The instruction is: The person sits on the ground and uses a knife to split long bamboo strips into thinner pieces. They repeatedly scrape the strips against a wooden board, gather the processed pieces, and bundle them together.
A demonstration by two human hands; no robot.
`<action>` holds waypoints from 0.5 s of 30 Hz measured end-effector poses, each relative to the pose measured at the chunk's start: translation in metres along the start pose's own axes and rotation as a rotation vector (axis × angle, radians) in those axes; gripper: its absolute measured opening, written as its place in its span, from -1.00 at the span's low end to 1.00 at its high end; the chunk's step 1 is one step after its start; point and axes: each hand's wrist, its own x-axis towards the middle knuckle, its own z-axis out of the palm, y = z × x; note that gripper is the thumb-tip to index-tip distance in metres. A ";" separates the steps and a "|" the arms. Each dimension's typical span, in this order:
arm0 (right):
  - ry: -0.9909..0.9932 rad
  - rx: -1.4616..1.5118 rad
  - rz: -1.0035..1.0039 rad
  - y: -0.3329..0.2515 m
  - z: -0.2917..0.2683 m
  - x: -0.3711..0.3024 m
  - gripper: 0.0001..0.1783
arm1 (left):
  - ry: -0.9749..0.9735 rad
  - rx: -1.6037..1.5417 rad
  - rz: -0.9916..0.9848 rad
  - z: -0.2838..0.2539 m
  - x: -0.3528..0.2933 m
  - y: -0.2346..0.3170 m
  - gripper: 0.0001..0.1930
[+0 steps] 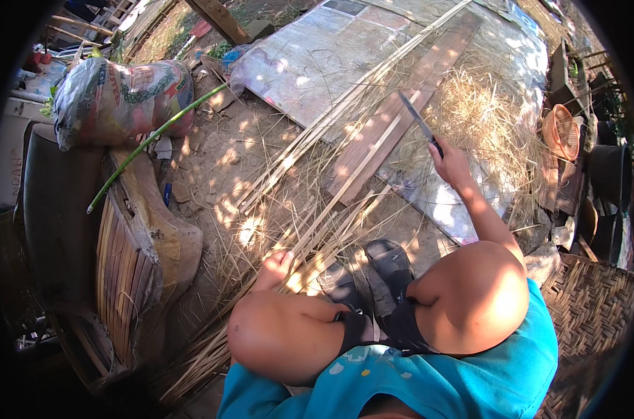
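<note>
My right hand (451, 163) is closed round the dark handle of a knife (417, 116). The blade points up and to the left, above the edge of a brown wooden plank (445, 54). By my left knee, my left hand (273, 268) grips the near end of a thin, pale bamboo strip (352, 179). This strip runs away from me and lies along the plank. Several longer bamboo strips (310, 150) lie to the left of the plank. More loose strips (206, 362) spread beside and under my left leg.
Curly shavings (476, 112) are heaped right of the plank on a patterned sheet (303, 63). A stuffed sack (125, 98) and a green stalk (156, 134) rest on wooden furniture (159, 237) at left. An orange basket (561, 133) and a woven mat (593, 314) are at right.
</note>
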 end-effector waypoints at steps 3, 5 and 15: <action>-0.312 0.113 -0.079 -0.065 0.051 -0.075 -0.49 | 0.027 0.051 0.179 0.029 0.043 0.071 -0.62; -0.601 -0.032 -0.310 -0.106 0.065 -0.112 -0.43 | 0.034 0.215 0.205 0.039 0.064 0.091 -0.67; -0.016 -0.096 -0.004 -0.010 0.021 0.006 -0.63 | -0.170 0.086 0.133 0.030 0.061 0.075 -0.56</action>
